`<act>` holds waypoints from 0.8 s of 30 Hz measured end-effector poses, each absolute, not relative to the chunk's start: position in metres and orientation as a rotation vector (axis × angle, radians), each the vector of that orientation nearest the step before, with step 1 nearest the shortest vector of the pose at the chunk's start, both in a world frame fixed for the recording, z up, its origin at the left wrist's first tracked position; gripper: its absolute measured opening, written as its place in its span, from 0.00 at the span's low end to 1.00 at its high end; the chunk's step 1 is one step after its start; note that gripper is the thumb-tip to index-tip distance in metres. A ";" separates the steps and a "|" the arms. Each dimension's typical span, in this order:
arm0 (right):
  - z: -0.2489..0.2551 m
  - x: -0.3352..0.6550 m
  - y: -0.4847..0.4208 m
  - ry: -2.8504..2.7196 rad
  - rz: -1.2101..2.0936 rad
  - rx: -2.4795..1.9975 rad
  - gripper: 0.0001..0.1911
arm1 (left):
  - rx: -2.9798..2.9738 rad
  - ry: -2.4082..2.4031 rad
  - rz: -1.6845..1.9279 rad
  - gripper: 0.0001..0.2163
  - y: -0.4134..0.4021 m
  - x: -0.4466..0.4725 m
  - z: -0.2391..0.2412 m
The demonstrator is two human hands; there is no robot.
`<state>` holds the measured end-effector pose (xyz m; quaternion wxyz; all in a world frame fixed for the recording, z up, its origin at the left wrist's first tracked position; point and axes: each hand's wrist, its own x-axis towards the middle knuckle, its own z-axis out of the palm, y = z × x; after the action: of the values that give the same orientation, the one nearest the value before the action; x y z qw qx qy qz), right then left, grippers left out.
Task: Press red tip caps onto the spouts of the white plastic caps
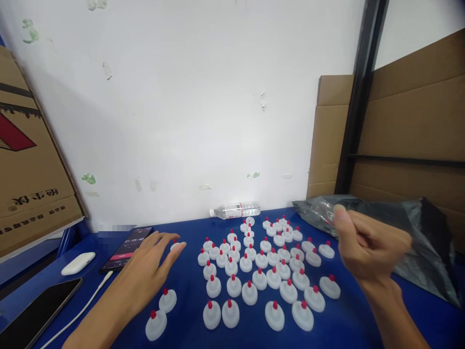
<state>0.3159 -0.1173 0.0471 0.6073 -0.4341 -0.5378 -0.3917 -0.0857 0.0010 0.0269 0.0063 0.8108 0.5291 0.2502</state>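
Note:
Many small white, flattened oval plastic pieces with red tips, like squeeze bottles or nozzle caps, stand across the blue table; one white piece (249,293) is near the middle. My left hand (154,257) reaches over the left side with thumb and fingers apart. Between its thumb and fingertips is a single white piece with a red tip (174,244), partly covered; whether they touch cannot be made out. On the right, my right hand (366,242) is raised above the table, fingers curled into a fist with the thumb against them. Whatever it may hold is hidden.
A clear water bottle (236,210) lies along the white wall. Left are a phone with a timer (123,249), a white case (78,263), a dark phone (39,315) and a white cable (78,315). A grey plastic bag (417,242) lies right, before cardboard (414,121).

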 end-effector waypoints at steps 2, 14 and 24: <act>0.047 0.316 -0.117 -1.240 -0.922 -1.013 0.32 | 2.490 1.728 0.806 0.33 0.001 -0.086 0.020; 0.048 0.318 -0.112 -1.302 -1.108 -1.032 0.31 | 2.277 1.983 0.403 0.40 0.006 -0.093 -0.006; 0.043 0.316 -0.112 -1.406 -1.159 -1.041 0.31 | 2.343 2.028 0.224 0.37 0.022 -0.119 -0.035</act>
<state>0.3165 -0.1122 0.0431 0.4982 -0.4301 -0.5808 -0.4791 -0.1186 0.0220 -0.0349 0.0174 0.7540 0.6527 0.0720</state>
